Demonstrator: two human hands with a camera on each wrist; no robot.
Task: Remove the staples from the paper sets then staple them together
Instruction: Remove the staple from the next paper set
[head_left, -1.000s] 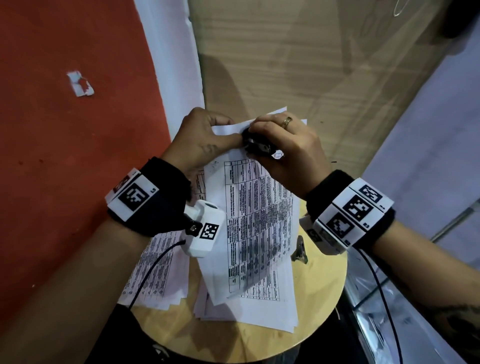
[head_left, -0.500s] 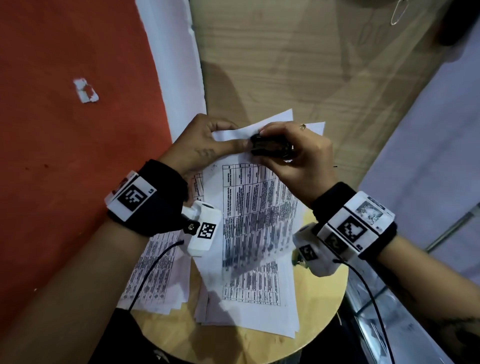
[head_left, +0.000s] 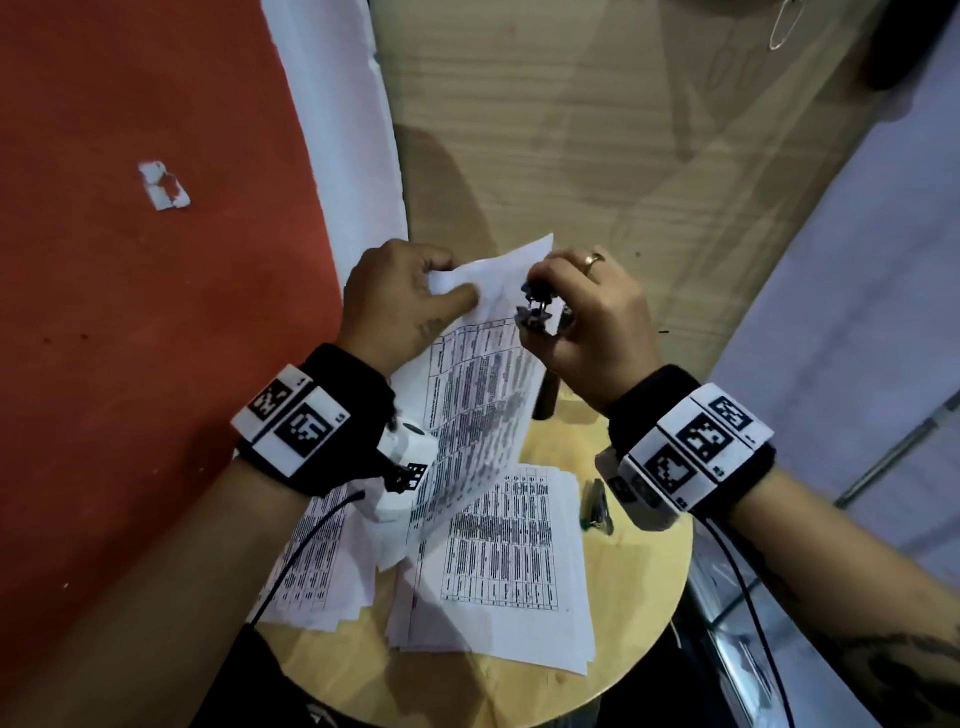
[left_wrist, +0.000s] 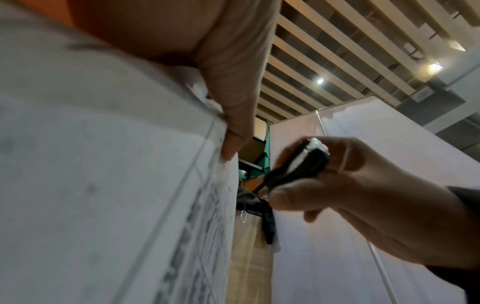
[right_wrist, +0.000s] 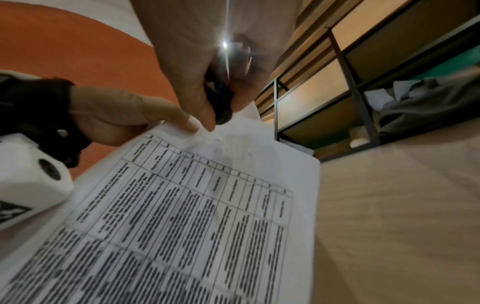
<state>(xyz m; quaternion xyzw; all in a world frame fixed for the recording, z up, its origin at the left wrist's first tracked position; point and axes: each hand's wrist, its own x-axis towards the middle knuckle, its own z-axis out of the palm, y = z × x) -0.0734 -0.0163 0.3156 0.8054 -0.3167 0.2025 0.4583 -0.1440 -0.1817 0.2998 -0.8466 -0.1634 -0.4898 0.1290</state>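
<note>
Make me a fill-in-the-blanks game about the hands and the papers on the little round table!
1. The left hand pinches the top corner of a raised ____ set.
2. The staple remover is gripped by the ____ hand.
3. The ring sits on a finger of the ____ hand.
4. The printed stacks lie on a ____ wooden table.

Missing words: paper; right; right; round
</note>
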